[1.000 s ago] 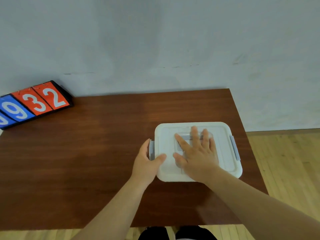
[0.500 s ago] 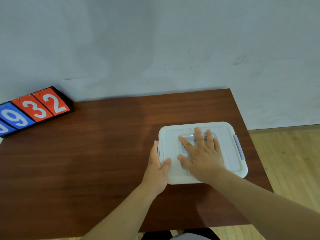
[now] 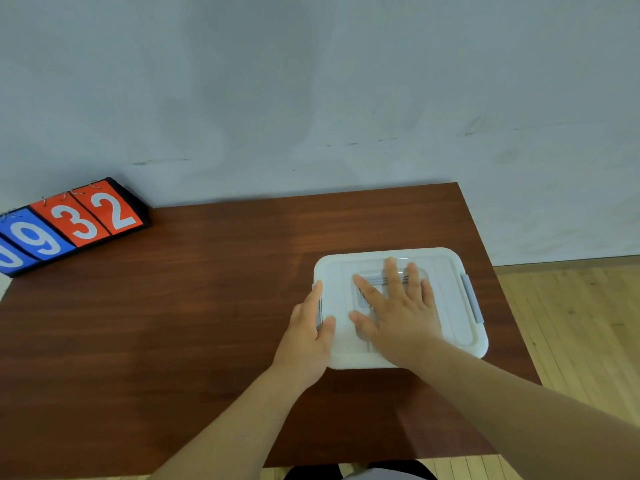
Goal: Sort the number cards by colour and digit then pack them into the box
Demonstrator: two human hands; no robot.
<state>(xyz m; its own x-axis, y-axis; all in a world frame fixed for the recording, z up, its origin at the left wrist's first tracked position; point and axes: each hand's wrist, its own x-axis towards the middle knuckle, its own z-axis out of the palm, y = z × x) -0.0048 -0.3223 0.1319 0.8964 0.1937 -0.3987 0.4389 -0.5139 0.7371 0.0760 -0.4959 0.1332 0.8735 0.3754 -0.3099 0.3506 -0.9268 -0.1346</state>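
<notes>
A white plastic box (image 3: 446,271) with its lid on stands on the right part of the brown table (image 3: 173,323). My right hand (image 3: 394,313) lies flat on the lid with fingers spread, pressing down over the recessed handle. My left hand (image 3: 308,330) is at the box's left side, fingers straight along the grey left latch and thumb on the lid's edge. A grey latch (image 3: 471,299) shows on the right side. No loose number cards are visible.
A flip scoreboard (image 3: 69,225) with blue and red number cards reading 9, 3, 2 lies at the table's far left corner against the grey wall. The table's right edge is close to the box, with wooden floor (image 3: 571,341) beyond.
My left hand has shifted up along the box's left side and its fingers now lie straight against the latch. My right hand stays flat on the lid.
</notes>
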